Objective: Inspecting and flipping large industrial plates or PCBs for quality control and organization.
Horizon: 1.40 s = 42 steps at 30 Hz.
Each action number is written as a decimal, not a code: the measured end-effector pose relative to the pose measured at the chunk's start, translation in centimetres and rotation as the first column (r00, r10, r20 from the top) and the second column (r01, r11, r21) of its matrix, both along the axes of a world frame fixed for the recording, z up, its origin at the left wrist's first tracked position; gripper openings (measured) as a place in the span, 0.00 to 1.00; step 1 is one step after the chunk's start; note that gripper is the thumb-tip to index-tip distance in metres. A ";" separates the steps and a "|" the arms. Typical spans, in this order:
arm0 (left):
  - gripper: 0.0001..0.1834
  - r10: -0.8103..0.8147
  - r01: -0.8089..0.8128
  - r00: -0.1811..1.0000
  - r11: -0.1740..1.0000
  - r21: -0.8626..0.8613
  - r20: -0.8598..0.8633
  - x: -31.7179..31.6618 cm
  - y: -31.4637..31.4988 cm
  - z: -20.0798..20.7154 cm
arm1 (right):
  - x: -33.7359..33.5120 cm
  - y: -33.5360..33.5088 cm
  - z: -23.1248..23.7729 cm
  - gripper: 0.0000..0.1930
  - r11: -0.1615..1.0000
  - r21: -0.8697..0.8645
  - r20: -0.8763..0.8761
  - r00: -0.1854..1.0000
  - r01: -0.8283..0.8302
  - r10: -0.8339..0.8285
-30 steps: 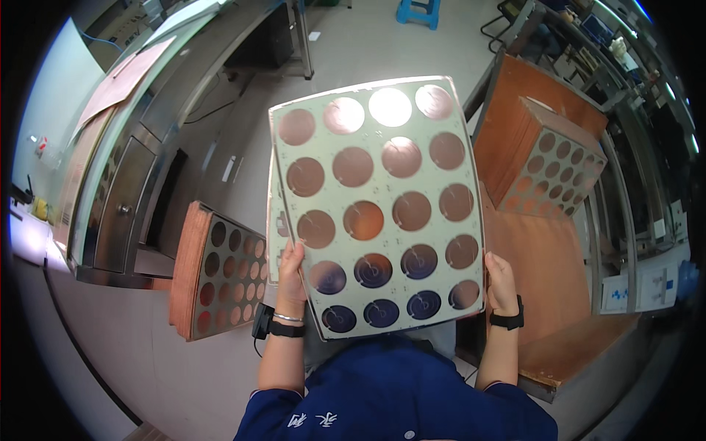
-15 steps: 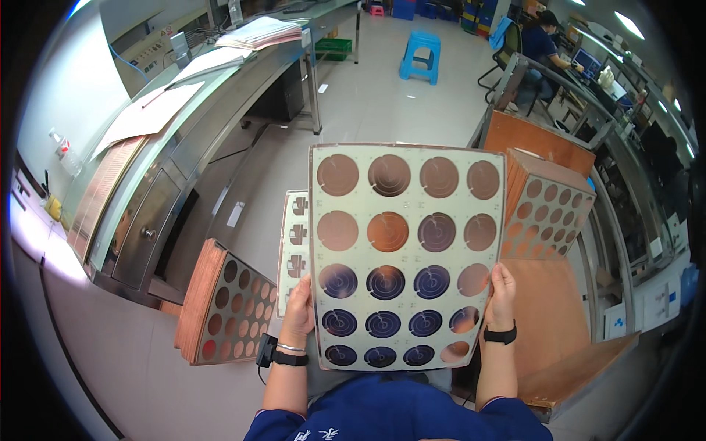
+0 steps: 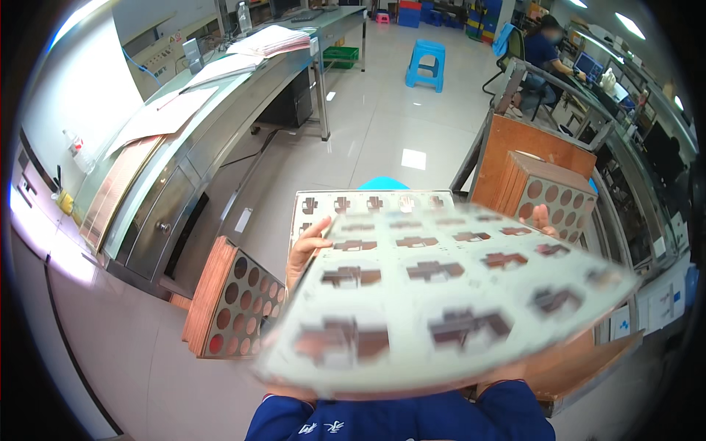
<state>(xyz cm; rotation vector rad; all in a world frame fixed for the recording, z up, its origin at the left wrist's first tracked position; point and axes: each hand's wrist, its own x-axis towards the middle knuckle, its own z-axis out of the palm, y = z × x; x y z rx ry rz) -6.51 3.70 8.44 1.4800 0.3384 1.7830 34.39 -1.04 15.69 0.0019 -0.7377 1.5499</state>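
Observation:
A large pale circuit board panel [image 3: 434,287] with rows of copper, block-like shapes is tilted in front of me, blurred by motion, its near edge close to my shirt. My left hand [image 3: 307,248] holds it at the left edge, fingers showing beside the rim. At the far right edge, my right hand [image 3: 540,219] supports it, with only fingertips visible. The panel hides both palms and most of my forearms. Beneath and beyond it lies another panel [image 3: 323,197] with similar shapes, mostly covered.
Copper-dotted panels stand stacked at left [image 3: 234,298] and on a wooden rack [image 3: 548,195] at right. A glass-topped desk [image 3: 213,110] with papers runs along the left. A blue stool [image 3: 426,66] stands ahead. A person [image 3: 543,55] sits at far right.
The held panel has turned from its circle-patterned face to the block-patterned one and tipped toward flat. Both hands have moved up and farther away. More of the panel beneath shows.

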 end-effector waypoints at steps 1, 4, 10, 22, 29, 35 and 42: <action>0.11 -0.021 0.025 0.990 0.999 -0.030 0.141 2.2 -0.3 0.8 | -1.2 0.1 -0.7 0.12 0.986 -0.020 0.038 0.986 0.164 -0.163; 0.20 0.084 -0.023 0.988 0.915 -0.403 0.133 4.0 -1.7 2.5 | -4.1 0.2 -2.7 0.13 0.949 -0.152 0.035 0.961 0.278 -0.276; 0.22 -0.240 0.723 0.595 0.578 -0.379 0.767 1.5 -2.9 0.7 | -7.1 1.1 -4.6 0.13 0.926 -0.280 0.026 0.967 0.252 -0.255; 0.21 -0.034 0.364 0.887 0.667 -0.650 0.461 2.5 -3.1 -1.4 | -5.9 0.6 -4.9 0.13 0.745 -0.358 0.345 0.821 0.563 -0.455; 0.21 0.014 0.231 0.947 0.662 -0.713 0.320 2.9 -3.1 -1.9 | -4.3 0.7 -5.4 0.13 0.796 -0.305 0.310 0.845 0.522 -0.435; 0.23 0.035 0.172 0.965 0.660 -0.732 0.259 3.1 -3.2 -1.7 | -3.7 0.9 -5.6 0.13 0.752 -0.314 0.469 0.783 0.580 -0.409; 0.21 0.052 0.132 0.971 0.694 -0.707 0.233 3.0 -3.6 -1.8 | -2.6 0.4 -5.7 0.11 0.829 -0.215 0.429 0.813 0.515 -0.394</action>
